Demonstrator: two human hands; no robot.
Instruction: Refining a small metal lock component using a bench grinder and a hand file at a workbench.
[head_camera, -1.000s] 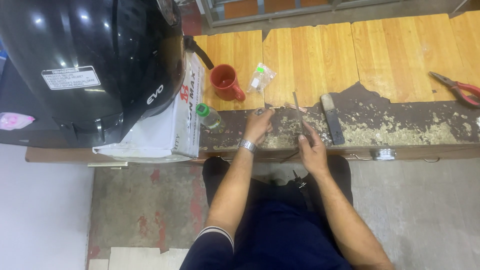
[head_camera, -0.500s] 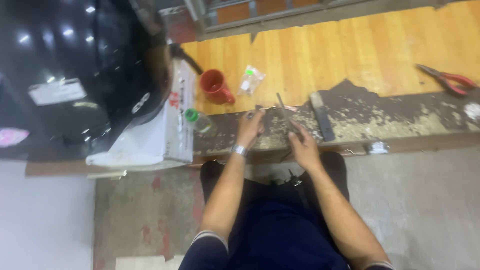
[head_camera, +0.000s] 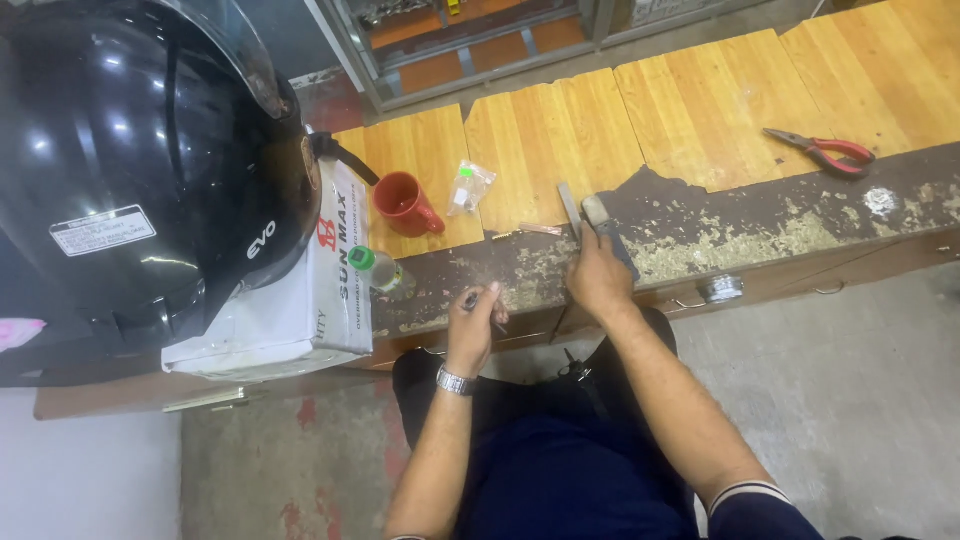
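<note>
While the right hand (head_camera: 597, 275) grips a grey flat tool (head_camera: 598, 222) near the worktop's (head_camera: 700, 230) front edge, the left hand (head_camera: 474, 322) pinches a small dark piece (head_camera: 470, 299) just off it — easily dropped onto the floor.

Left hand (head_camera: 475, 330) at bench edge, pinching small dark tool (head_camera: 470, 299), too small to identify. Right hand (head_camera: 598, 275) gripping flat metal file (head_camera: 583, 212), blade pointing 12 o'clock on worn bench (head_camera: 760, 225). Red mug (head_camera: 405, 205) at 10 o'clock of right hand, clear plastic bag (head_camera: 468, 187) beside it. Red-handled pliers (head_camera: 825, 152) at 2 o'clock, well apart. Black helmet (head_camera: 130, 160) on white box (head_camera: 300, 300) at 9 o'clock.
</note>
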